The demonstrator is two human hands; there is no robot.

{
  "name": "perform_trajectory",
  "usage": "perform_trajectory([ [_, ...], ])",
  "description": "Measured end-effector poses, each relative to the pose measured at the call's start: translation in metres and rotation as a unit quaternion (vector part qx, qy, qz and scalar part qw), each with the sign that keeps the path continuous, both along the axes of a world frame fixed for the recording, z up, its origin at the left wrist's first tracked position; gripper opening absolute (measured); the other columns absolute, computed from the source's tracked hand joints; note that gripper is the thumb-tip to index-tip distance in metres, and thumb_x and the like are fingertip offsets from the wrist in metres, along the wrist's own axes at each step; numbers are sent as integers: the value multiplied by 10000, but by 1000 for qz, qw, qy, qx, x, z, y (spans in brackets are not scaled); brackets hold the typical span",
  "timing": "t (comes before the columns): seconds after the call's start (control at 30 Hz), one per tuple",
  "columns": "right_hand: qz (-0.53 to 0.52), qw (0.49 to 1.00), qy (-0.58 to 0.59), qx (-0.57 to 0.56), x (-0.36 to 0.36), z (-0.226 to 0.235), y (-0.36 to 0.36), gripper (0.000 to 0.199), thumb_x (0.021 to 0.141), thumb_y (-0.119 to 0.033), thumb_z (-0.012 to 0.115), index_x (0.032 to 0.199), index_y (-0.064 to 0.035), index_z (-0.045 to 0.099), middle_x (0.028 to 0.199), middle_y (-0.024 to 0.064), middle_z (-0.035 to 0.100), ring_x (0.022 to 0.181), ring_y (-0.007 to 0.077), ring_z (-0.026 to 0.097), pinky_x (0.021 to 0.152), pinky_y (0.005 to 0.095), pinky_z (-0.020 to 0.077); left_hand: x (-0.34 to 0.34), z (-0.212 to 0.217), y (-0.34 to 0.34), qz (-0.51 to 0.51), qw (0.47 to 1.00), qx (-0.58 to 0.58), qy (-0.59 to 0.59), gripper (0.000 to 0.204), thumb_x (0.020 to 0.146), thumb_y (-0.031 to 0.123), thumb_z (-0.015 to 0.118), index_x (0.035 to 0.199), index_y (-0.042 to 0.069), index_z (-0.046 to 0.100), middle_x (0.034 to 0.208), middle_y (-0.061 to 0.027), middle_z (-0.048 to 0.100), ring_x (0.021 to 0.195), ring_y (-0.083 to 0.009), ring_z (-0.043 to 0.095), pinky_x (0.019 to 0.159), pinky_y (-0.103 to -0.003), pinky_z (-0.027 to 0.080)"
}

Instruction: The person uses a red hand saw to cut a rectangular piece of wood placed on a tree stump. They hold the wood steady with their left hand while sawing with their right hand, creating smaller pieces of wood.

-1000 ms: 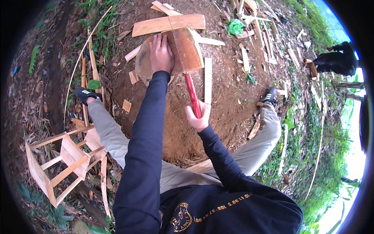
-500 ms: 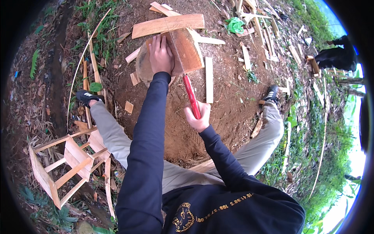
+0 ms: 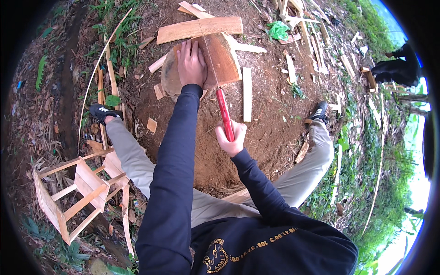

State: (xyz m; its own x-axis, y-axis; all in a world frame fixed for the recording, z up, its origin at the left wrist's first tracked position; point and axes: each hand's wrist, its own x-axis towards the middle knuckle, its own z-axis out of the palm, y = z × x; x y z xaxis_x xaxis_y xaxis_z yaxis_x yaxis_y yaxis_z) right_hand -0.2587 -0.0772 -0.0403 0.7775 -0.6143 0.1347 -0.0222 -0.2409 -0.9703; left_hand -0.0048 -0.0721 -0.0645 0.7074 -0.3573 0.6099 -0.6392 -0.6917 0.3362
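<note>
Left hand: the bare left hand [image 3: 191, 68] lies flat, fingers extended and close together, on the wood at upper centre, left of the blade.
Right hand: the bare right hand [image 3: 231, 140], at the centre of the frame, is wrapped around the glossy red handle [image 3: 223, 107] of a thin-bladed hand saw [image 3: 210, 59].
Ground: bare brown soil [image 3: 266, 110] spreads between the legs in grey-beige trousers, with leaf litter and green plants toward both sides.
Offcuts: a pale narrow wooden strip [image 3: 247, 95] lies just right of the work; a wide light-brown plank [image 3: 199, 30] lies beyond it, at top centre; more strips are scattered at upper right near a crumpled green plastic bag [image 3: 278, 30].
Lower left: a pale wooden frame [image 3: 87, 189] with slats and flat panels rests on the ground.
Right rim: a person in dark clothing [image 3: 398, 68] is near a wooden piece.
Stump: a round, greyish-tan wooden block [image 3: 170, 75] sits under the work at upper centre.
Slab: the thick orange-brown wooden slab [image 3: 228, 62] lies on it, its right edge pale and rough.
Saw: the blade shows edge-on as a thin line across the slab; its teeth cannot be made out.
</note>
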Motion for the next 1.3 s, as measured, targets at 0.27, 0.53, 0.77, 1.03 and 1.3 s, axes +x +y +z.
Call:
perform_trajectory([
  [0.27, 10, 1000, 15, -9, -2, 2, -6, 206, 755, -92, 693, 649, -74, 517, 502, 56, 419, 418, 160, 469, 480, 309, 422, -5, 11, 2, -22, 998, 53, -19, 403, 906, 182, 609, 1308, 173, 642, 1388, -143, 566, 1344, -375, 458, 1112, -537, 355],
  [0.53, 9, 999, 2, -40, -1, 2, -6, 188, 750, -85, 686, 639, -77, 534, 504, 62, 455, 412, 190, 500, 478, 305, 429, -3, 7, 3, -31, 997, 64, -20, 430, 899, 203, 616, 1329, 176, 627, 1396, -135, 551, 1360, -370, 428, 1114, -559, 330],
  [0.77, 9, 1000, 9, -9, -1, 1, -9, 186, 752, -85, 688, 638, -72, 541, 496, 31, 438, 417, 131, 479, 474, 290, 413, -2, 6, 1, -30, 998, 59, -19, 428, 907, 217, 609, 1334, 188, 626, 1393, -129, 555, 1359, -372, 429, 1115, -561, 329],
  [1.03, 10, 1000, 0, -4, -2, 6, -13, 204, 761, -89, 688, 633, -66, 531, 487, 14, 420, 409, 109, 436, 462, 274, 388, -2, 4, 2, -28, 998, 55, -19, 414, 915, 219, 599, 1327, 194, 632, 1393, -131, 555, 1355, -373, 433, 1116, -563, 329],
  [1.3, 26, 1000, 10, -10, -2, -2, -12, 219, 765, -96, 690, 629, -73, 520, 491, 27, 417, 406, 121, 442, 464, 284, 393, -2, 6, 3, -25, 998, 56, -19, 412, 908, 203, 612, 1318, 192, 639, 1393, -128, 561, 1349, -371, 445, 1112, -555, 339],
])
